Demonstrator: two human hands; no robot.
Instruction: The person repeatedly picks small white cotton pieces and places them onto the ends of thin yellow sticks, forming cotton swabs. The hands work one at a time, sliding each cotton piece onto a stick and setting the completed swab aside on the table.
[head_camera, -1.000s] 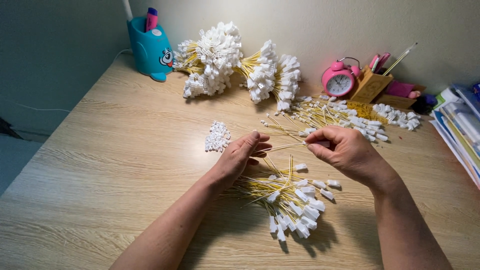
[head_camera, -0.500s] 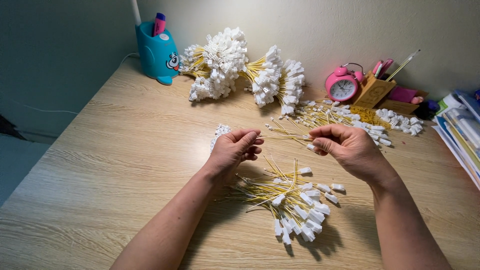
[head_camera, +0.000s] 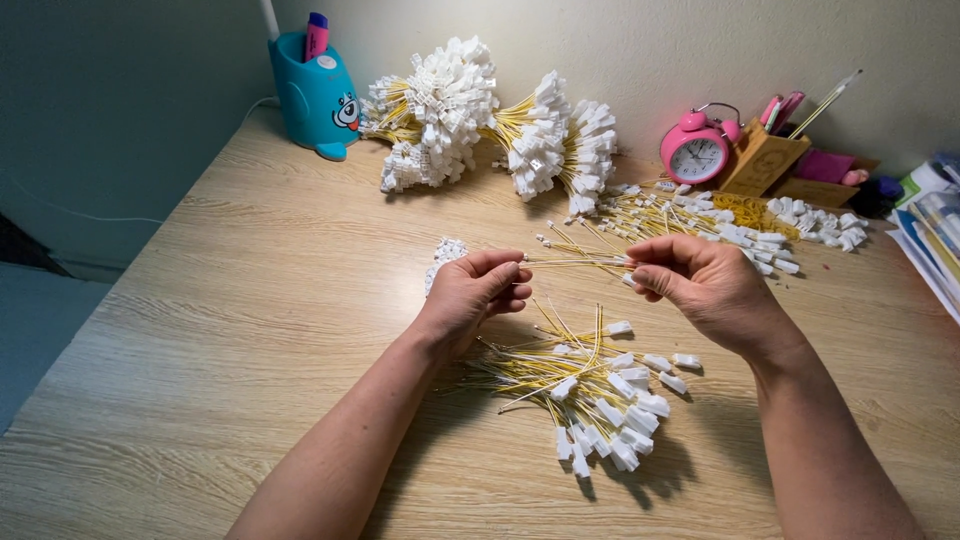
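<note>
I note loose pile of wires (head_camera: 590, 400) nearest; above it L hand (head_camera: 478, 292) and R hand (head_camera: 700, 285) each pinched on ends of yellow wire (head_camera: 575, 262); advise keeping it taut, level; bundles (head_camera: 480, 120) far back.

You are sitting at a home desk turned into a piecework bench; the wooden desk (head_camera: 230, 330) meets a plain wall beyond your hands; a pink alarm clock (head_camera: 697, 152) and a wooden pen holder (head_camera: 762, 160) stand past your right hand (head_camera: 700, 285); a blue cartoon pen cup (head_camera: 318, 97) stands far beyond your left hand (head_camera: 478, 295); bundles of yellow wires with white connectors (head_camera: 470, 120) are heaped between them.
</note>
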